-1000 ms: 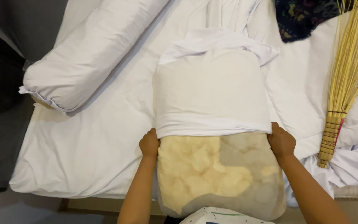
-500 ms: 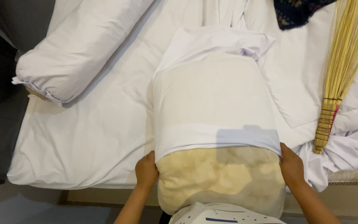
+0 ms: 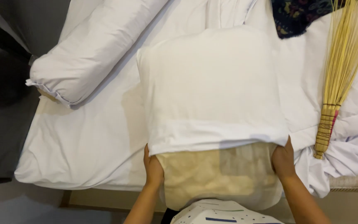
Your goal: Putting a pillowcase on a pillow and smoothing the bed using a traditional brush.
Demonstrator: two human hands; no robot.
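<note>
The left hand (image 3: 153, 169) and right hand (image 3: 283, 158) each close a grip on the open hem of the white pillowcase (image 3: 212, 91), which covers most of the yellowed pillow (image 3: 218, 176) at the near edge of the bed (image 3: 88, 153). Pulling both sides evenly should keep the case straight. No packages, labels or signs show. A straw broom (image 3: 340, 74) lies to the right.

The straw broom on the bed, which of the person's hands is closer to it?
Right. The right hand grips the pillowcase edge just left of the broom handle's end; the left hand holds the far edge.
</note>
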